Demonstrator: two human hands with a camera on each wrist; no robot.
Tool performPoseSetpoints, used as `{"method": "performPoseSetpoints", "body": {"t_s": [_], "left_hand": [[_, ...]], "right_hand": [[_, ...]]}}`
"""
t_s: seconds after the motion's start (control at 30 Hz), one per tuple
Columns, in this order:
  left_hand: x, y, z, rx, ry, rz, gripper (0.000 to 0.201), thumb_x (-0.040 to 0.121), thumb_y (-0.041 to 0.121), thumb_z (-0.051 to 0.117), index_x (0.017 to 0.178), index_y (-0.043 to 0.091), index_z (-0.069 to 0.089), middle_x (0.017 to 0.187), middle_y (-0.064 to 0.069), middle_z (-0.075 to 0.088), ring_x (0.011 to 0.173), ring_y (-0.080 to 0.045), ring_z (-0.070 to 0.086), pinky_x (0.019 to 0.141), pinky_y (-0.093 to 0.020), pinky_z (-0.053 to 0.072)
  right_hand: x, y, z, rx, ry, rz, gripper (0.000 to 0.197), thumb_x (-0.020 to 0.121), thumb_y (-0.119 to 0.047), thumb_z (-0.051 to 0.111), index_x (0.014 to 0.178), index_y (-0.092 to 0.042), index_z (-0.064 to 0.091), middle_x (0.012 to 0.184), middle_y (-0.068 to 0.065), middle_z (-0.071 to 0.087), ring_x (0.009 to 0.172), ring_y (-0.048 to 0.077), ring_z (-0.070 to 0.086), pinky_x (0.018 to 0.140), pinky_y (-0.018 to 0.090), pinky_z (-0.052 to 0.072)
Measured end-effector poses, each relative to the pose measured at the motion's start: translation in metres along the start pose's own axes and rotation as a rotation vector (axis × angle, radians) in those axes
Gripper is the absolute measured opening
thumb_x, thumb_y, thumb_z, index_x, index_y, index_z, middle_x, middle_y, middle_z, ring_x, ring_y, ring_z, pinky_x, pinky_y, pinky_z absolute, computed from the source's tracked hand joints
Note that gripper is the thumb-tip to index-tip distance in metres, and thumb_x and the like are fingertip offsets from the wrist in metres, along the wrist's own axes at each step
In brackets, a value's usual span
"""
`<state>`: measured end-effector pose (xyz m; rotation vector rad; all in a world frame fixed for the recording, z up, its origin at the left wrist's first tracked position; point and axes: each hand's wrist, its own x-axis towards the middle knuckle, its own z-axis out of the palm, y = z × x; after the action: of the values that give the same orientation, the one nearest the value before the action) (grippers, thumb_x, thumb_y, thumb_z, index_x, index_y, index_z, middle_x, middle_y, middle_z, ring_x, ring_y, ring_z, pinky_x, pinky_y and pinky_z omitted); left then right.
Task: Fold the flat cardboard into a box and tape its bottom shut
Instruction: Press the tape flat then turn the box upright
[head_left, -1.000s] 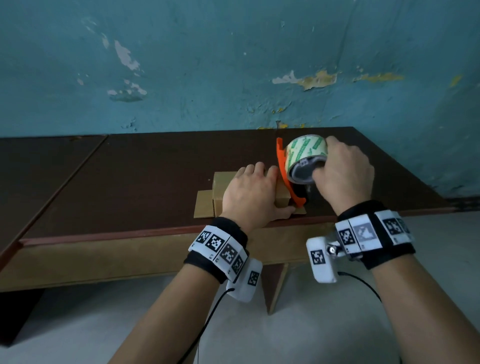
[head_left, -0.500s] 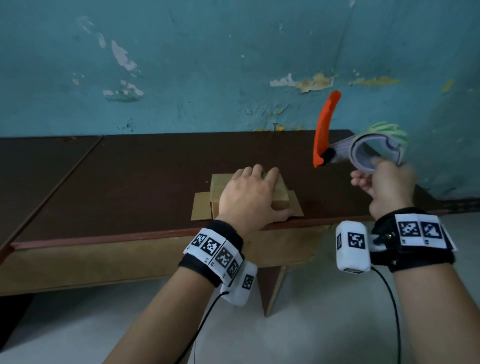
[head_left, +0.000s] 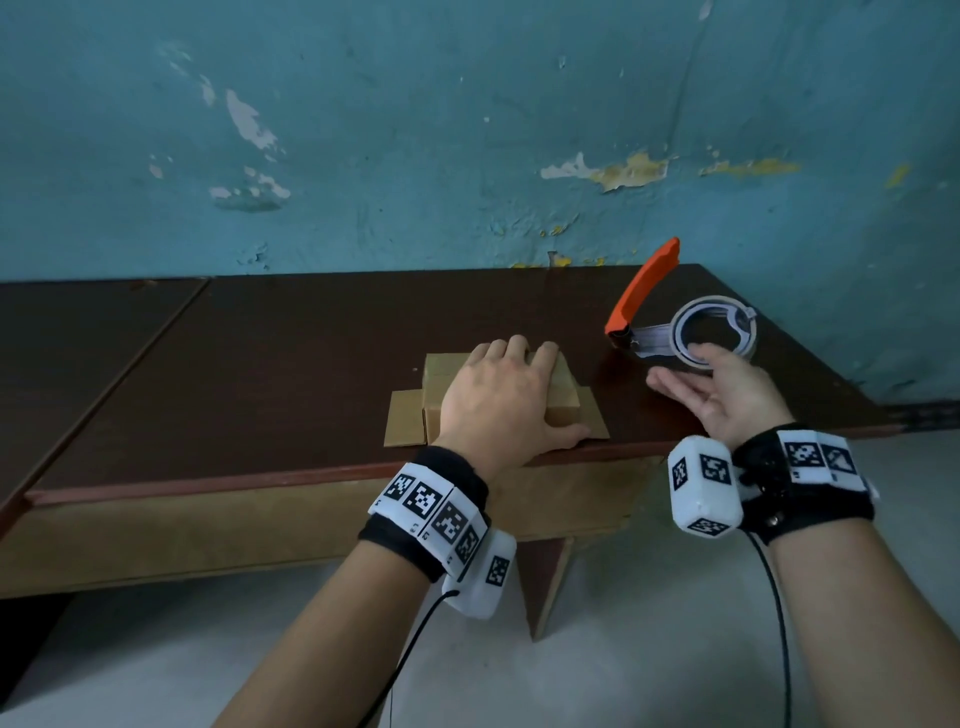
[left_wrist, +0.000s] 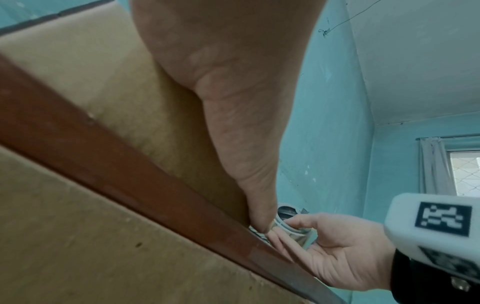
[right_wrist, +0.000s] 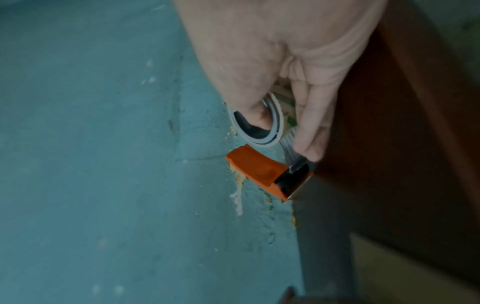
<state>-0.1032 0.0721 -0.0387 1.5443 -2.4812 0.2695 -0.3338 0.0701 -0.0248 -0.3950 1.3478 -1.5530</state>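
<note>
A small brown cardboard box (head_left: 441, 374) stands on the dark wooden table (head_left: 260, 374) near its front edge, with flaps spread flat at both sides. My left hand (head_left: 498, 400) lies flat on top of it, fingers straight, thumb down on the right flap. To the right, my right hand (head_left: 711, 384) is turned palm up and holds the tape dispenser (head_left: 711, 332) just above the table. In the right wrist view the thumb sits inside the tape roll (right_wrist: 275, 127) and the fingers run along its outside. The orange handle (head_left: 644, 291) points up and away.
A peeling teal wall (head_left: 467, 130) rises directly behind the table. A second dark tabletop (head_left: 62, 338) adjoins on the left. The table's front edge (left_wrist: 103, 154) runs under my left wrist, with pale floor (head_left: 156, 649) below.
My right hand lifted the tape dispenser off the box, swung it up and to the right, then lowered it toward the table on the right. My left hand stayed on the box.
</note>
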Motion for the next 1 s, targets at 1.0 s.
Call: {"method": "performPoseSetpoints", "body": {"t_s": [1.0], "left_hand": [[-0.001, 0.000, 0.002, -0.004, 0.041, 0.004, 0.094, 0.081, 0.082, 0.056, 0.150, 0.020, 0.045, 0.131, -0.008, 0.060, 0.121, -0.028, 0.059, 0.113, -0.042, 0.040]], "right_hand": [[-0.034, 0.024, 0.047, -0.579, -0.301, -0.068, 0.027, 0.101, -0.025, 0.062, 0.103, 0.000, 0.071, 0.090, 0.020, 0.077, 0.079, 0.023, 0.077, 0.061, 0.025, 0.061]]}}
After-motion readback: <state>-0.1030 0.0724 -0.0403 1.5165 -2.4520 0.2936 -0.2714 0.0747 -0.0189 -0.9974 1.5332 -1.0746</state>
